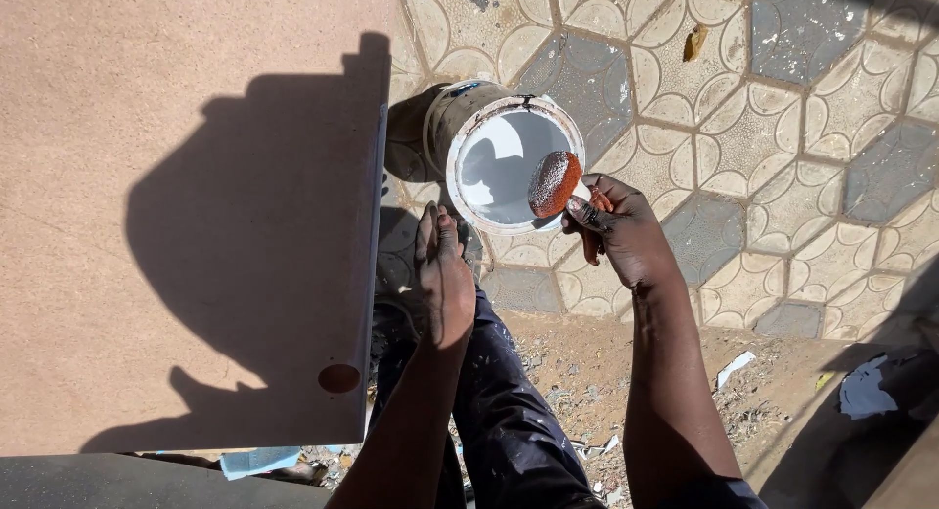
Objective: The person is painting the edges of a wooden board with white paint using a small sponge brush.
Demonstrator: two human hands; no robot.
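Both forearms are bare, sleeveless; dark navy trousers at six o'clock carry pale paint specks and dust.

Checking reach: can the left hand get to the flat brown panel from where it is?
Probably yes. The left hand hangs empty just beside the brown panel, close to its dark edge, with nothing between them. The right hand holds the pad over the white can.

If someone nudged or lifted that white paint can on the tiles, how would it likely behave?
The paint can looks partly filled with white paint, so it is probably heavy for its size. It appears to sit tilted on the patterned tiles, so a push may tip or spill it. Its paint-smeared rim may be slippery.
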